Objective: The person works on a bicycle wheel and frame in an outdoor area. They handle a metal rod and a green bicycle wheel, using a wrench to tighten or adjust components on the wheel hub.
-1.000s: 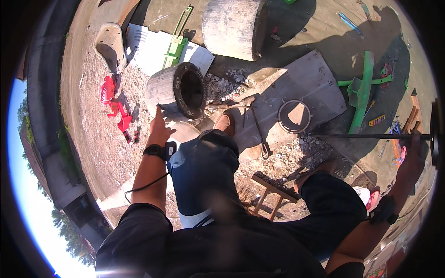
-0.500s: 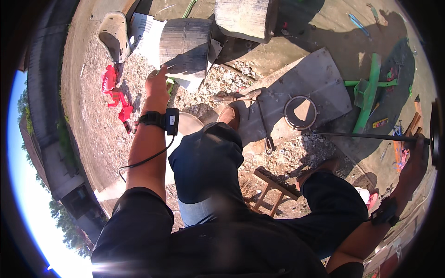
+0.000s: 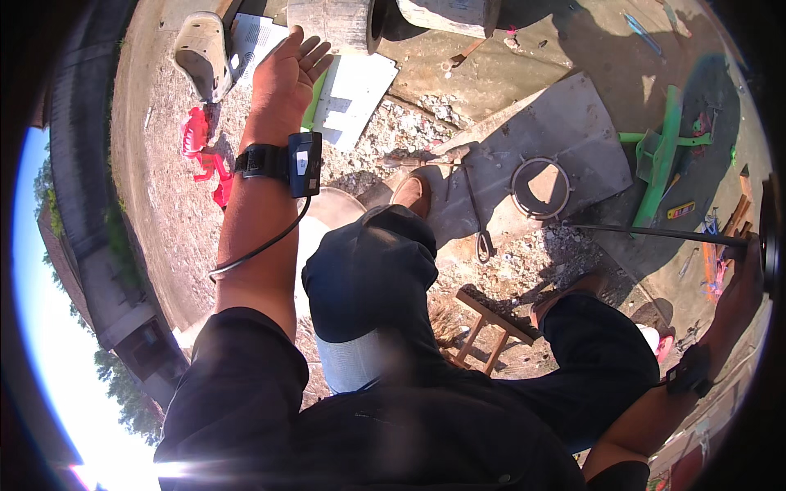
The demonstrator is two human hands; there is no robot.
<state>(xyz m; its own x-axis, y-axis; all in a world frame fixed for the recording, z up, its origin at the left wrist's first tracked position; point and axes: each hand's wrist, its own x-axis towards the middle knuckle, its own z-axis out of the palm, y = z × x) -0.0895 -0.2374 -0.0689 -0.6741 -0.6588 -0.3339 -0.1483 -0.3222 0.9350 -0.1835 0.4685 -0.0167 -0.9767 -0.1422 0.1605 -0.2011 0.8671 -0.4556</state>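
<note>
My left hand (image 3: 286, 69) is stretched out ahead with its palm open and fingers apart, holding nothing. A black strapped device sits on its wrist. Just beyond the fingertips lies a grey concrete cylinder (image 3: 340, 20) on its side, apart from the hand. At the far right edge, my right hand (image 3: 741, 278) grips a long dark metal rod (image 3: 655, 233). The rod's other end reaches a round metal ring (image 3: 540, 184) lying on a grey slab (image 3: 573, 123). I am sitting, with my knees and brown shoes below me.
A second concrete cylinder (image 3: 450, 12) lies at the top. White sheets (image 3: 352, 86), a pale moulded shell (image 3: 205, 53) and a red object (image 3: 201, 151) lie on the gravel at left. A green metal frame (image 3: 663, 155) is at right, and a small wooden stool (image 3: 487, 323) stands between my legs.
The concrete cylinder has rolled away from me toward the top. My left hand followed it outward and is now off it, palm open. The right hand stays on the rod.
</note>
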